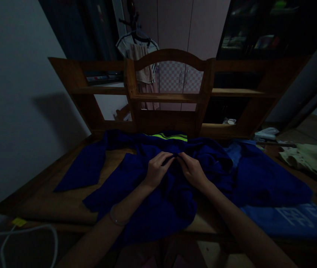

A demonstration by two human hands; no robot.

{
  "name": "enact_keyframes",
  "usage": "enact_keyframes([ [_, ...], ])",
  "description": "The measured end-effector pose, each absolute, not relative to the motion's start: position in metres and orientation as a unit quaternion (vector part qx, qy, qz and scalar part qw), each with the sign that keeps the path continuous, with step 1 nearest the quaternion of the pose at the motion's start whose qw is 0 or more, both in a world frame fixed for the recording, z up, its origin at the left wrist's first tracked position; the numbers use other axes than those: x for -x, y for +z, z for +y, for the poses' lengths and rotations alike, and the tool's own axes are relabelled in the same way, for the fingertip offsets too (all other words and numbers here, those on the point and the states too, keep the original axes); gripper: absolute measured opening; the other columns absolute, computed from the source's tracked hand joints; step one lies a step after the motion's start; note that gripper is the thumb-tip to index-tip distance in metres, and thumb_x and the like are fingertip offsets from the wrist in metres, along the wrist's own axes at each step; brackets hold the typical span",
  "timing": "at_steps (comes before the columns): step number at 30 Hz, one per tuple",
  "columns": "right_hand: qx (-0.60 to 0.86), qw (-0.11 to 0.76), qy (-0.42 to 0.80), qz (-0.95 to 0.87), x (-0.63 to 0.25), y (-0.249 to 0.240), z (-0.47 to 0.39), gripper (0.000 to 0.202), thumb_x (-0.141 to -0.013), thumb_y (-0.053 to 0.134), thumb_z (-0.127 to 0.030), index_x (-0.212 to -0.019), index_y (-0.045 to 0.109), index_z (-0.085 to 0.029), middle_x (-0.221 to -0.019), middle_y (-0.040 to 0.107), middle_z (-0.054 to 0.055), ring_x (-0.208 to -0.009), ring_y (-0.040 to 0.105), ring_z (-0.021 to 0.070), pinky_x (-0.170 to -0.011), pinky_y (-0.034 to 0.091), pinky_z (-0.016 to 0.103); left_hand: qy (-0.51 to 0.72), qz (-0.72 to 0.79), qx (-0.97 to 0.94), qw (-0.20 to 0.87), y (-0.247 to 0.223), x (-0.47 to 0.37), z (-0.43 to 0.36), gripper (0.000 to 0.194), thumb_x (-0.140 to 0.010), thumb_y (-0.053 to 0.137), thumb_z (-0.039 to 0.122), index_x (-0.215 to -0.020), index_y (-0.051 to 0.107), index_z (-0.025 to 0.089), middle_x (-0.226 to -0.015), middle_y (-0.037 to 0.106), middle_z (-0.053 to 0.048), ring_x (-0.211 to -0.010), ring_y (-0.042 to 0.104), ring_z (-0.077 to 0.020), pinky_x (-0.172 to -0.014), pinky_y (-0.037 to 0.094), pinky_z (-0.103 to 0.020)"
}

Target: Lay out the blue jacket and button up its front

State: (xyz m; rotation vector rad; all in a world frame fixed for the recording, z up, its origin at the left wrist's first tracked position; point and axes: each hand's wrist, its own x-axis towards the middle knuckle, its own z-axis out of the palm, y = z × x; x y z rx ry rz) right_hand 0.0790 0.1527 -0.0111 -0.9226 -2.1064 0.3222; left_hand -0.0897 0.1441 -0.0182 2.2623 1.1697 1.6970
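Note:
A dark blue garment [158, 193] with a yellow-green stripe [169, 137] at its far edge lies spread over a wooden desk [57, 201]. My left hand [157, 169] and my right hand [193, 169] meet at the garment's middle, fingertips pinching the cloth close together. A thin bracelet [116, 217] circles my left wrist. The room is dim, so small details of the cloth under my fingers are hard to make out.
A wooden shelf unit [169, 96] rises at the desk's back. A blue towel with white marks [295, 221] lies at the right front, a pale green garment [311, 158] far right. A white cable [29, 232] loops at the lower left. Clothes hang on a hanger [138, 56] behind.

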Motion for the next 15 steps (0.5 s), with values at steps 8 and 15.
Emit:
enact_keyframes([
  [8, 0.360, 0.409, 0.104, -0.832, -0.0779, -0.0121, 0.1550, 0.018, -0.095, 0.036, -0.025, -0.105, 0.049, -0.018, -0.092, 0.057, 0.005, -0.082, 0.056, 0.0143, -0.072, 0.040, 0.025, 0.560, 0.384, -0.734, 0.036, -0.0189, 0.0861, 0.1419, 0.014, -0.087, 0.053, 0.022, -0.097, 0.061, 0.016, -0.095, 0.061, -0.003, -0.091, 0.057, -0.0115, -0.085, 0.045, -0.025],
  [15, 0.369, 0.375, 0.070, -0.847, -0.0776, -0.0112, 0.1519, 0.020, -0.095, 0.035, -0.026, -0.106, 0.051, -0.018, -0.099, 0.058, 0.006, -0.086, 0.057, 0.0147, -0.072, 0.042, 0.024, 0.574, 0.426, -0.698, 0.041, -0.0156, 0.0860, 0.1452, 0.013, -0.086, 0.052, 0.023, -0.093, 0.061, 0.017, -0.092, 0.061, -0.002, -0.089, 0.057, -0.0117, -0.084, 0.043, -0.024],
])
